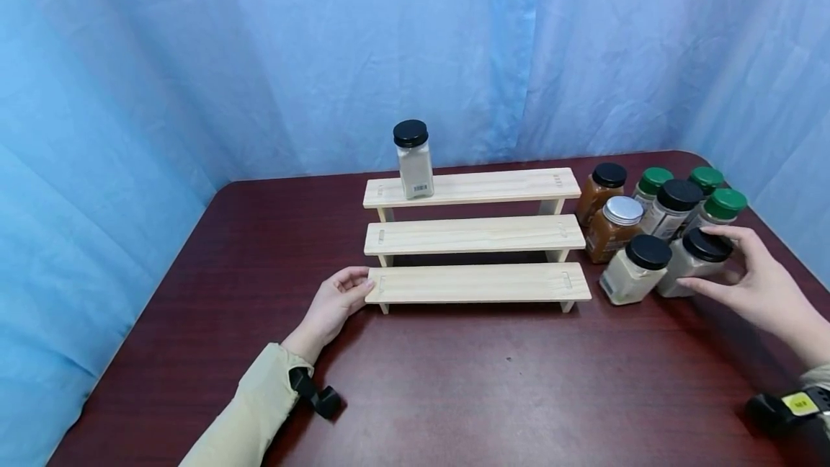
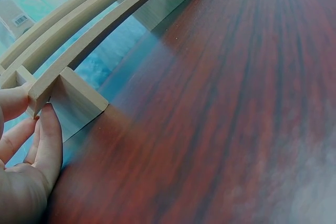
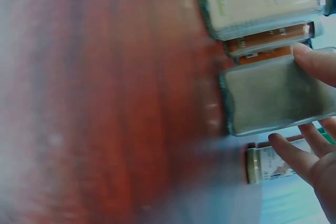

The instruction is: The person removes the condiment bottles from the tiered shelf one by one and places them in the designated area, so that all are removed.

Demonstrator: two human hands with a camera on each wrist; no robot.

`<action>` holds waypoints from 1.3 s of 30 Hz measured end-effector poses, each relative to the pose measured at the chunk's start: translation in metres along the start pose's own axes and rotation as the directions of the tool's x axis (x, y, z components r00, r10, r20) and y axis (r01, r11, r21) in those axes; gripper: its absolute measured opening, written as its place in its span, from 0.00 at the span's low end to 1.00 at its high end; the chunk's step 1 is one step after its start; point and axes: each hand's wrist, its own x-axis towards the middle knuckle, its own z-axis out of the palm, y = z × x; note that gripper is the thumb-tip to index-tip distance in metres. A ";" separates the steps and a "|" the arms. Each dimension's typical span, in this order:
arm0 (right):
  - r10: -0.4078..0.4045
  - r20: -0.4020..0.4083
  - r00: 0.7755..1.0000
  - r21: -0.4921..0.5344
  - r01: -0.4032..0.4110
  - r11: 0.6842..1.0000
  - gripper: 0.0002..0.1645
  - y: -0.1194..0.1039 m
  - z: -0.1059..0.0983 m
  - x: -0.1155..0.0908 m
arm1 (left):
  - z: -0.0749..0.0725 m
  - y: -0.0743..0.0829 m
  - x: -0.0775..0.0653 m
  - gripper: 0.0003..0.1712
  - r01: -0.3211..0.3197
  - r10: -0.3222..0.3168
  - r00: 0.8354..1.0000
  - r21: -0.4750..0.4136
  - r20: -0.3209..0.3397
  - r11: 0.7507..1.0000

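My left hand [image 1: 333,305] pinches the left end of the lowest board of a three-step wooden shelf [image 1: 473,285]. In the left wrist view, thumb and fingers [image 2: 50,135] hold that board's corner. At the far right, my right hand [image 1: 755,279] reaches round a black-lidded glass jar [image 1: 687,269] of pale powder, standing on the table. The right wrist view shows the thumb [image 3: 315,64] against one side of this jar [image 3: 278,95] and fingers along the other. Another black-lidded jar [image 1: 634,272] stands beside it. On the top step is a taller black-lidded jar [image 1: 416,168].
Behind the right hand's jar cluster several more jars: a silver-lidded brown one [image 1: 609,236], a black-lidded brown one [image 1: 593,197], a black-lidded one [image 1: 664,218] and green-lidded ones [image 1: 720,211]. The dark red table [image 1: 480,380] is bounded by blue curtains [image 1: 363,56].
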 end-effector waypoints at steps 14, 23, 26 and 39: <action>-0.008 -0.051 0.999 0.059 0.011 0.998 0.33 -0.010 -0.018 0.009 | 0.000 0.000 0.002 0.16 -0.001 0.001 1.000 -0.022 0.014 1.000; -0.047 -0.115 0.992 0.143 0.063 0.988 0.37 -0.051 -0.037 0.024 | 0.000 0.002 0.000 0.17 -0.004 0.004 1.000 -0.018 0.016 1.000; -0.048 -0.118 0.992 0.156 0.066 0.986 0.36 -0.063 -0.038 0.028 | 0.000 0.002 -0.001 0.17 -0.004 0.004 1.000 -0.021 0.019 1.000; -0.193 -0.092 0.977 0.236 0.210 0.949 0.31 -0.120 -0.031 0.047 | -0.001 0.000 -0.001 0.18 0.004 -0.004 1.000 -0.016 0.008 1.000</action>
